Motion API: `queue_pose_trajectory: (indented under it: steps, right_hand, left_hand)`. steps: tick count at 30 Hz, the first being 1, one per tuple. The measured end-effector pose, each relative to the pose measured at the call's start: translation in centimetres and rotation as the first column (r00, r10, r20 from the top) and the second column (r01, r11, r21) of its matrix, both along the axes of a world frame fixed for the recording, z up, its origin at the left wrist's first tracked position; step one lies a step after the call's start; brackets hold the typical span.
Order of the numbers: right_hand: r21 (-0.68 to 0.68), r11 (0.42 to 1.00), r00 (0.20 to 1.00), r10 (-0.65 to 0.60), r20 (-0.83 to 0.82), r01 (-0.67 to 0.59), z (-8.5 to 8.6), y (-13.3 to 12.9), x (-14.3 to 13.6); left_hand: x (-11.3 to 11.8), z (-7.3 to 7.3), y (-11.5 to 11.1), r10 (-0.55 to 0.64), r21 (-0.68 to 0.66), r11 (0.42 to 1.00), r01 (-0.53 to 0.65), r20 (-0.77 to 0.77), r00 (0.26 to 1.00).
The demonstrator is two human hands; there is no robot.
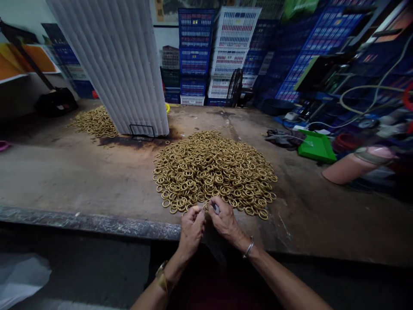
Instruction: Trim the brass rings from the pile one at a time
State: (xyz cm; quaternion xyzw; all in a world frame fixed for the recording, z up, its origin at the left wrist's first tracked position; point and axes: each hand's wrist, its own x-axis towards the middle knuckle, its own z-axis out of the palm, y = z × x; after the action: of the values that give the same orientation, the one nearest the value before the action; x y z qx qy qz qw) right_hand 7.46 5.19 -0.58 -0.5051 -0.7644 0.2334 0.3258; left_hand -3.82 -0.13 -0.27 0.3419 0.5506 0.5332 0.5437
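Note:
A large heap of brass-coloured rings (213,168) lies on the worktable, just beyond both hands. Over the table's near edge, my left hand (192,230) is closed, thumb against the bent fingers; what it grips is hidden. My right hand (226,221) pinches with thumb and forefinger, its fingertips close to those of the left. A single ring (205,206) shows between the two sets of fingertips, and the right fingers appear to hold it. A silver bangle (248,247) circles the right wrist, and a watch (161,269) is on the left.
Behind the left side stands a tall pale ribbed panel (119,64) by a black wire stand (142,131). A second ring pile (93,122) lies beside it. Right: a green tray (316,145) and a pink cylinder (355,163). Stacked crates (195,56) line the back.

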Motion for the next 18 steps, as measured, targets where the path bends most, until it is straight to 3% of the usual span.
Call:
queue_pose_trajectory:
  steps: [4,8,10,12,15,18]
  right_hand:
    - [-0.130,0.989,0.988,0.058,-0.143,-0.077,1.3,-0.5,0.3]
    - [-0.233,0.962,0.973,0.092,-0.212,-0.142,2.3,-0.7,0.6]
    - [-0.291,0.944,0.967,0.087,-0.239,-0.156,2.3,-0.7,0.5]
    - [-0.360,0.919,0.956,0.054,-0.288,-0.160,2.1,-0.7,0.4]
    - [-0.457,0.872,0.924,-0.012,-0.383,-0.178,1.7,-0.5,0.2]
    - [-0.527,0.821,0.892,-0.050,-0.449,-0.219,1.4,-0.3,0.3]
  left_hand:
    - [0.1,-0.1,0.1,0.048,0.124,0.992,-0.032,-0.128,0.991]
    - [-0.1,-0.1,-0.2,0.074,0.295,0.955,0.020,-0.304,0.950]
    - [-0.1,0.1,-0.3,0.060,0.313,0.949,0.042,-0.311,0.949]
    - [-0.1,0.4,-0.3,-0.007,0.226,0.972,0.060,-0.228,0.974]
    - [-0.1,0.7,-0.4,-0.138,0.042,0.990,0.136,0.052,0.989]
    - [-0.2,1.0,-0.5,-0.206,0.024,0.978,0.207,0.268,0.941]
